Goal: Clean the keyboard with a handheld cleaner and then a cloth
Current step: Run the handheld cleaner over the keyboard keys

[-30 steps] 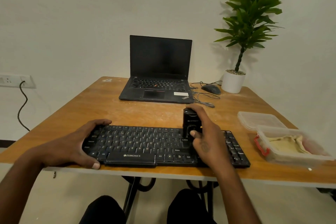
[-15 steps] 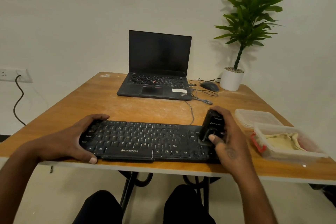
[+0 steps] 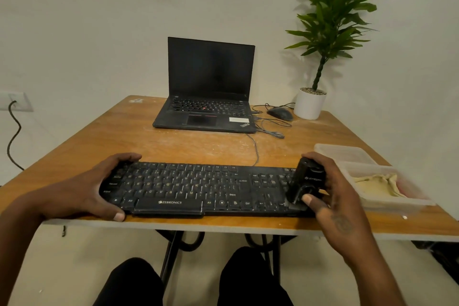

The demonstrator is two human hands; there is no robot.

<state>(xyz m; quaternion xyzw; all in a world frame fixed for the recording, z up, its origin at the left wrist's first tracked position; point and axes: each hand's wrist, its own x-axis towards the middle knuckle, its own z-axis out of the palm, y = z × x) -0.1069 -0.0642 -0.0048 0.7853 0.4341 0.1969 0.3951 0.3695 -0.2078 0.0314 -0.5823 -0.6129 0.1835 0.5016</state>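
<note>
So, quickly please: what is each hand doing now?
Left hand: grips the keyboard at its left end.
Right hand: holds the handheld cleaner.

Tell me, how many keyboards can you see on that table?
2. The black Zebronics keyboard lies at the near edge between both hands; the other is built into the open ThinkPad laptop at the far side. None seems hidden.

Both hands down at the near table edge, forearms reaching in from either side.

The left hand (image 3: 95, 189) curls round the keyboard's (image 3: 198, 186) left end, thumb along the front edge and fingers over the back. The right hand (image 3: 332, 196) grips the handheld cleaner (image 3: 304, 181) (tilted, its lower end on the keys at the right end), thumb on its front, fingers wrapped behind.
</note>
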